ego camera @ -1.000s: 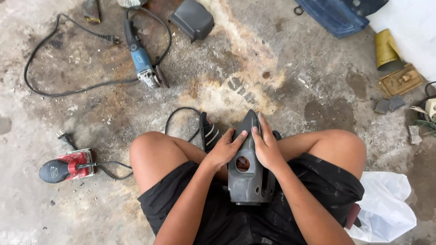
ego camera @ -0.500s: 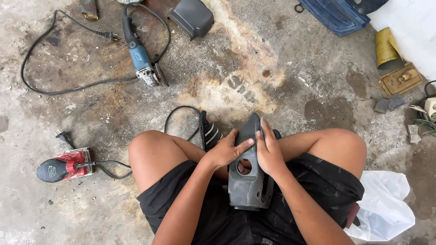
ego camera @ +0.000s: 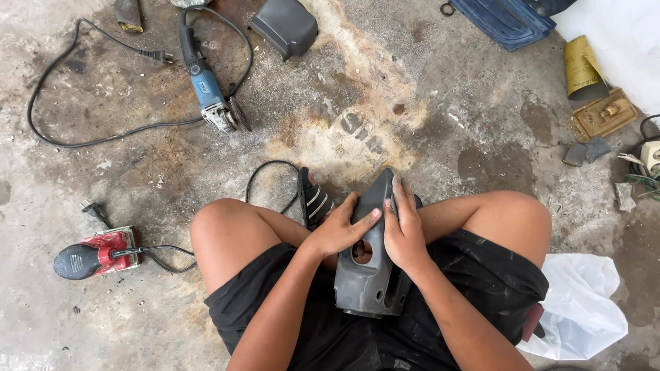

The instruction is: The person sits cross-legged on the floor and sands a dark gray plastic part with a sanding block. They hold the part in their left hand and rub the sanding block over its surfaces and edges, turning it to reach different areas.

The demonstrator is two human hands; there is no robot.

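On my lap, both hands, left hand point(ego camera: 342, 230) and right hand point(ego camera: 404, 230), rest flat-fingered, ungripping, on the grey cover point(ego camera: 368, 275); I judge it could slide off onto the concrete floor point(ego camera: 426, 117).

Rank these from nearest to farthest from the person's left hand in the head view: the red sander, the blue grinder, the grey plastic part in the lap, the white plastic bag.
From the left hand:
1. Grey plastic part, in the lap, under the hand.
2. Blue grinder, up on the floor to the left.
3. Red sander at far left and white plastic bag at far right: too close to call.
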